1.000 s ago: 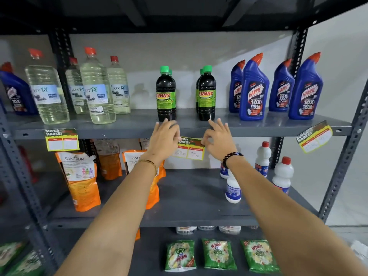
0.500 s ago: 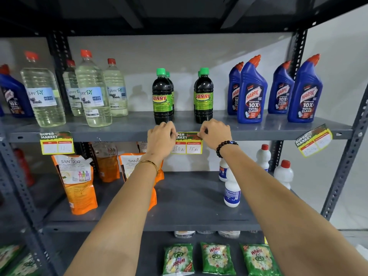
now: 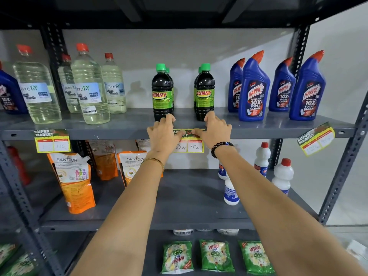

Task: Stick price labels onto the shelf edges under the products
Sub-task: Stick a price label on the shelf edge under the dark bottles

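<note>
A yellow and green price label (image 3: 194, 145) lies against the grey shelf edge (image 3: 119, 134), below two pairs of dark Sunny bottles (image 3: 162, 92) with green caps. My left hand (image 3: 163, 134) covers the label's left end, with the thumb on the label's front and the fingers over the shelf top. My right hand (image 3: 214, 132) grips the label's top right the same way. The label's lower right, marked 75, shows between my wrists. Its left part is hidden behind my left hand.
One label (image 3: 52, 141) hangs under the clear bottles (image 3: 89, 86), and a tilted label (image 3: 316, 141) hangs under the blue Harpic bottles (image 3: 253, 90). The shelf below holds orange Santoor pouches (image 3: 72, 182) and white bottles (image 3: 282, 174). Green Wheel packets (image 3: 216, 255) lie lowest.
Both hands lifted the label from below the shelf up onto its edge. It now sits level against the edge, with my fingers spread over the shelf top.
</note>
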